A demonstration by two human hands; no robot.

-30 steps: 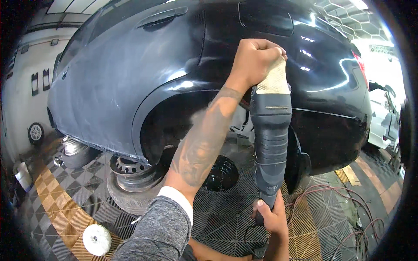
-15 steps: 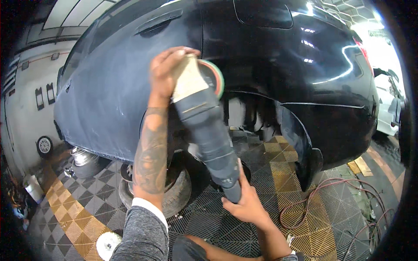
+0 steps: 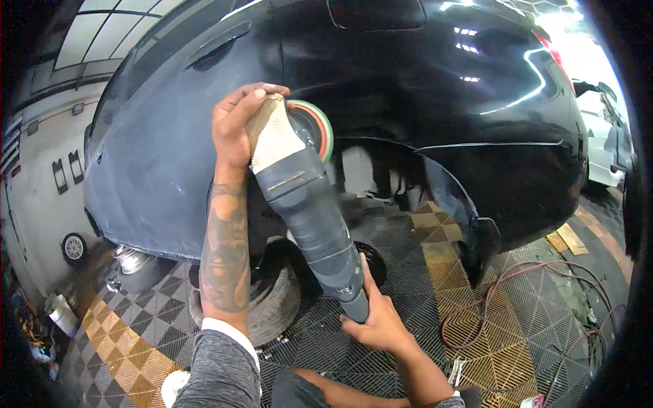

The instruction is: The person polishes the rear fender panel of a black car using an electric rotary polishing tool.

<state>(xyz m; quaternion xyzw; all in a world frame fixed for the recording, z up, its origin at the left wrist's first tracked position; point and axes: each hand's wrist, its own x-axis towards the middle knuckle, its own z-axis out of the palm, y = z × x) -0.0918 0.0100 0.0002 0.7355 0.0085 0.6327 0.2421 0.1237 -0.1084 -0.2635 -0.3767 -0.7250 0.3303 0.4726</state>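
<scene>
Your left hand is closed over the taped head of the rotary polisher, and your right hand is wrapped around the tail of its grey body. The green-rimmed pad sits against the dark rear quarter panel, just above the wheel arch. Tilt the pad and its edge could bite the arch lip and burn the paint. The red hose coils on the tiled floor near you; stepping back could snag it.
</scene>
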